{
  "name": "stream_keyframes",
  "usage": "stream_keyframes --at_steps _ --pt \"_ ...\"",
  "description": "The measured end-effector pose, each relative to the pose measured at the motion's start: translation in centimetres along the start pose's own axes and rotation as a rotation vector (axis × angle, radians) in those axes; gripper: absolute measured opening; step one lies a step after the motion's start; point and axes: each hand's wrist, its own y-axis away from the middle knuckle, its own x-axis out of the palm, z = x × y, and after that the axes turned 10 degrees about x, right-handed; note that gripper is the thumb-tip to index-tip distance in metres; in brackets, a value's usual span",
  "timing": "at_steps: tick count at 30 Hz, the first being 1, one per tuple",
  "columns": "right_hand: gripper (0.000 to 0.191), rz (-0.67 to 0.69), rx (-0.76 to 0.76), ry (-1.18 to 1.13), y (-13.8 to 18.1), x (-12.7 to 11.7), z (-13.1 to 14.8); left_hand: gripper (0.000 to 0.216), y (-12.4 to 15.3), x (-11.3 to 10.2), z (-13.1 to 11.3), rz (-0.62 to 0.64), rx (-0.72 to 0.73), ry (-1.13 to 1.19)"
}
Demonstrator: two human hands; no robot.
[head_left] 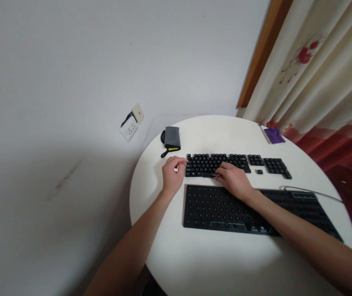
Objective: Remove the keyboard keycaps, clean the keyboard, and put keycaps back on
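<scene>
Loose black keycaps (205,164) lie in keyboard order on a round white table (219,135). My left hand (173,174) is at their left end, fingers bent and drawn together, the tips at the edge of the outermost keycaps. Whether anything is pinched there is hidden. Over the bottom row, my right hand (234,179) has its fingers closed around a thin, shiny metal wire piece (217,175), beside a long space bar keycap (207,174). Below the rows lies the black keyboard base (212,205), its switch posts bare across most of it; my right forearm crosses above.
A folded grey cloth (172,137) with a black loop lies at the back left, a round black object beside it. A purple cloth (273,135) is at the back right. The keyboard's cable (314,192) runs right. Wall sockets (129,128) and a curtain (326,74) border the table.
</scene>
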Motion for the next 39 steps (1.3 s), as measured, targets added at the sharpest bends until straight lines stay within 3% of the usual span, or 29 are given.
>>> stream_keyframes --at_steps 14,18,22,24,28,33,35,39 --pt "0.010 -0.040 -0.011 -0.045 0.0 0.1 0.2 0.025 0.0 0.1 0.0 0.005 0.010 -0.005" --pt "0.017 -0.143 0.041 -0.181 0.6 -1.1 -0.6 0.026 0.0 0.0 0.0 0.006 0.000 -0.017" --pt "0.020 -0.325 0.169 -0.388 2.1 -3.7 -2.8 0.024 0.1 0.0 0.1 0.011 0.007 -0.017" --pt "0.021 -0.354 0.209 -0.406 3.0 -4.6 -4.0 0.024 0.1 0.1 0.0 0.029 0.028 -0.020" --pt "0.021 -0.209 0.220 -0.320 4.5 -4.3 -5.3 0.023 0.5 0.8 -0.7 0.173 0.102 -0.007" --pt "0.022 0.004 0.193 -0.231 4.7 -2.6 -4.6 0.024 1.2 1.7 -2.1 0.388 0.173 -0.013" --pt "0.023 -0.005 0.193 -0.303 4.6 -2.8 -4.2 0.025 1.4 1.8 -2.5 0.463 0.197 -0.043" --pt "0.032 -0.094 0.239 -0.660 5.6 -4.9 -3.9 0.025 1.6 2.0 -2.9 0.587 0.221 -0.069"
